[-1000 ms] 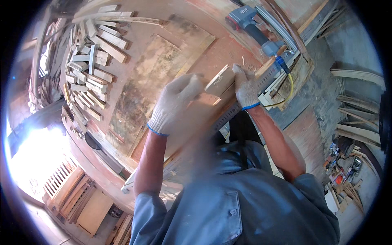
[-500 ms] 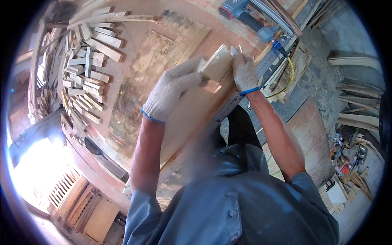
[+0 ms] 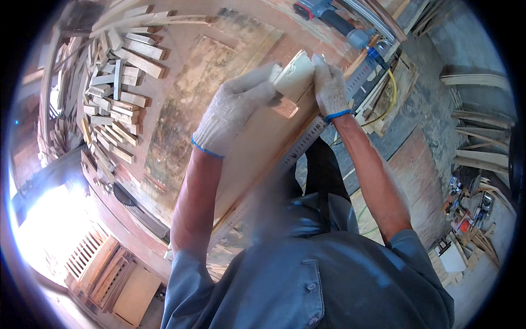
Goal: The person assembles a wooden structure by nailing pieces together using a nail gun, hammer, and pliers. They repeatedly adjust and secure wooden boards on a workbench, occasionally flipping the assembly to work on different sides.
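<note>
Between my two hands is a pale wood piece (image 3: 296, 74) with a rough, torn-looking upper face, held tilted above the workbench (image 3: 249, 148). My left hand (image 3: 233, 109), in a white knit glove with a blue cuff edge, is closed on its left side. My right hand (image 3: 330, 90), gloved the same way, pinches the opposite side, its fingertips near the far corner. Just under the wood lies a small reddish-brown patch on the bench top. A steel ruler (image 3: 302, 146) runs along the bench's near edge, below my right wrist.
Many short wood sticks (image 3: 118, 93) lie heaped at the bench's left. A blue-and-black air nailer (image 3: 335, 23) with a yellow hose (image 3: 393, 96) rests at the far right. A toothed saw blade (image 3: 125, 196) sits at the left edge. Boards (image 3: 482, 159) lean at right.
The wood piece has turned in my hands, showing more of its rough face. Both hands have shifted slightly with it, the right a little to the right.
</note>
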A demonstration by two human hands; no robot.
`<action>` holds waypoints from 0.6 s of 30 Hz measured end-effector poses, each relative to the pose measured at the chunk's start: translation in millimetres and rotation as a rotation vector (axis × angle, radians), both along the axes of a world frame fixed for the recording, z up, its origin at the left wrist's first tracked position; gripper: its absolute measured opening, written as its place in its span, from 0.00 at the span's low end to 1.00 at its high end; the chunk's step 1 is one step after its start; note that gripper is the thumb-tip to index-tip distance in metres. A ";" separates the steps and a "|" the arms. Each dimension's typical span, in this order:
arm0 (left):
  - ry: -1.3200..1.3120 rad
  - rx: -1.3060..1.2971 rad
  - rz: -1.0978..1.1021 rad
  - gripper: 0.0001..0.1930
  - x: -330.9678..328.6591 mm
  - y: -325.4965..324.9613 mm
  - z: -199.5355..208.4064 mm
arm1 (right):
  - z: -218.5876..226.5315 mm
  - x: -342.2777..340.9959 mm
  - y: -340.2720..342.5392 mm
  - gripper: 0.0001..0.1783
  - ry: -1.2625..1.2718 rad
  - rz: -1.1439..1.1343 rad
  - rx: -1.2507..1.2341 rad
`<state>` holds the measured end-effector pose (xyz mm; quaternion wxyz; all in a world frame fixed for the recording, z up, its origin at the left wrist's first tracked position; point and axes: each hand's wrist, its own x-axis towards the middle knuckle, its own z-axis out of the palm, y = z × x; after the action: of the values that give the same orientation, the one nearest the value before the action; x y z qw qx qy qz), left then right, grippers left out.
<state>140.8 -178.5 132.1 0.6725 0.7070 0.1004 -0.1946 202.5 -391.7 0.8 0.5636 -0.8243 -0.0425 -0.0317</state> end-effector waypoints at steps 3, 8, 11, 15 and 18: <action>0.012 -0.025 0.026 0.24 -1.5 -0.3 0.5 | 12.7 -3.0 -6.9 0.18 0.182 0.129 -0.225; -0.007 -0.009 0.021 0.24 -0.6 -1.5 -0.2 | 11.4 -4.9 -6.6 0.18 0.141 0.092 -0.191; -0.152 0.040 -0.044 0.24 -0.9 2.0 -6.3 | 10.1 -5.3 -0.7 0.27 0.072 0.022 -0.102; -0.151 0.060 -0.032 0.24 -2.7 1.7 -6.0 | 9.1 -5.9 -9.8 0.22 0.200 0.192 -0.257; -0.044 0.062 -0.005 0.24 0.6 -0.3 -1.8 | 10.4 -5.3 -1.9 0.27 0.086 0.047 -0.125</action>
<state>141.5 -178.8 130.3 0.6518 0.7318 0.0898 -0.1777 197.3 -393.6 11.2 0.5130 -0.8573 -0.0395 0.0196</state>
